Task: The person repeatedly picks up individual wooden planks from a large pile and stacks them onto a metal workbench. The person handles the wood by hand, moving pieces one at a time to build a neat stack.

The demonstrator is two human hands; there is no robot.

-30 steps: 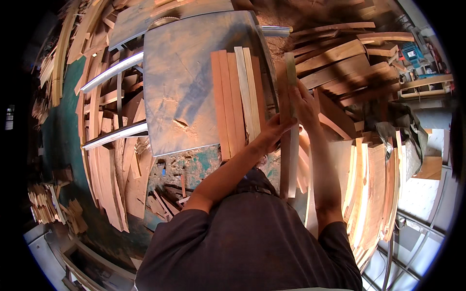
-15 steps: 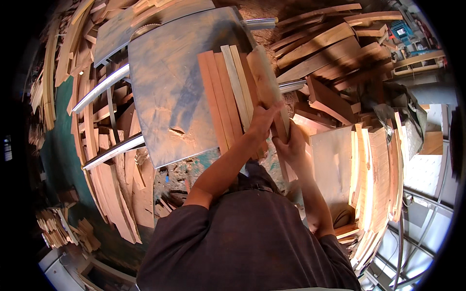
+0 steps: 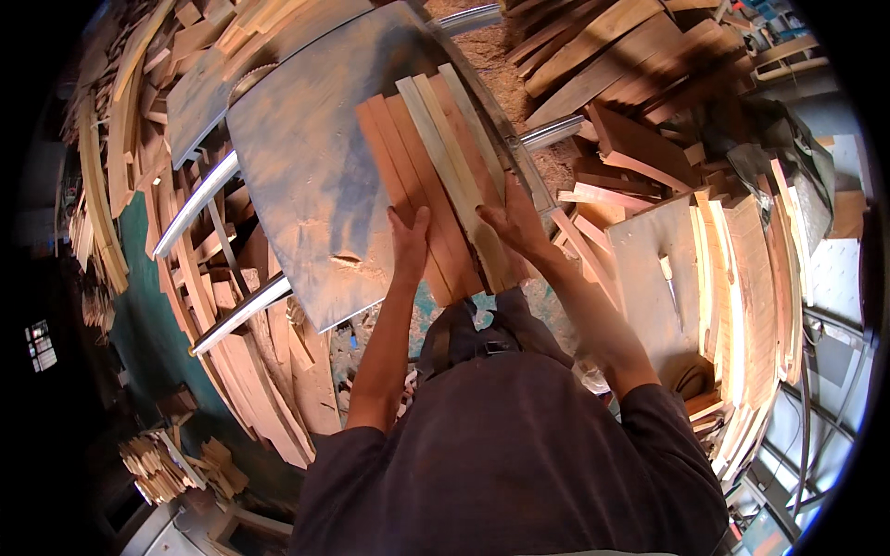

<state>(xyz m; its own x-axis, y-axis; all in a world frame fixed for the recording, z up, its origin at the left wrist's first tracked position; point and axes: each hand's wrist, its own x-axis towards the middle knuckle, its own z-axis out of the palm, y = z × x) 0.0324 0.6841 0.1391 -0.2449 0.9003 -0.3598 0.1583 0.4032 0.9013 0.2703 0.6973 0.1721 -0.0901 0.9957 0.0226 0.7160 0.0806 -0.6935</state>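
Note:
Several narrow wooden strips point(image 3: 422, 157), some reddish and some pale, lie side by side on the metal saw table point(image 3: 297, 176), their near ends jutting past its front edge. My left hand point(image 3: 410, 243) presses the left side of the row, its thumb on top and its fingers along the outer strip. Against the right side, my right hand point(image 3: 516, 220) grips the strips, with part of its fingers hidden beyond the edge. Between them the two hands hold the row together.
The rim of a round saw blade point(image 3: 250, 82) shows at the table's left edge. Metal rails point(image 3: 243, 313) stick out leftward over stacked boards. Lumber point(image 3: 640, 65) is heaped at far right. A tool with a pale handle point(image 3: 666, 267) lies on a board at right.
Both hands have let go of the single board they held at the right of the row. My left hand has moved to the row's left side, my right hand to its right side.

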